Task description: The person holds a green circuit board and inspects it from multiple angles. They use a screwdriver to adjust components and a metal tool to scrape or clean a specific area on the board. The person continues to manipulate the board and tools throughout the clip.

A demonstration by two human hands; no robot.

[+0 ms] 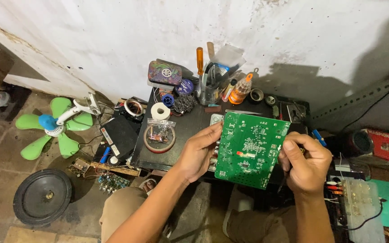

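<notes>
Two bare hands hold a green circuit board [251, 148] up over the near edge of a small dark table [194, 126], tilted toward the camera, probably so that its fine traces and chips face the eyes. The left hand [199, 150] grips the board's left edge, thumb on the face and fingers curled behind it. The right hand [305, 164] is bunched at the right edge, its fingers pressed together around something small; what it pinches is hidden inside the fist, and whether it touches the board I cannot tell. Both knees, in tan trousers, are cut off at the bottom of the picture.

On the table's left side lies a round lid [159, 138] with a clear bag of small parts on it, and beyond that a roll of white tape [160, 110]. Along the far edge, against the white wall, stand a cup of tools [209, 87] with an orange-handled screwdriver [199, 60], an orange-capped bottle [240, 90] and a patterned tin [165, 72], kept within arm's reach.

On the floor to the left sit a green fan [52, 126] and a black speaker cone [42, 196]. Items at the right edge are cropped and hard to identify.
</notes>
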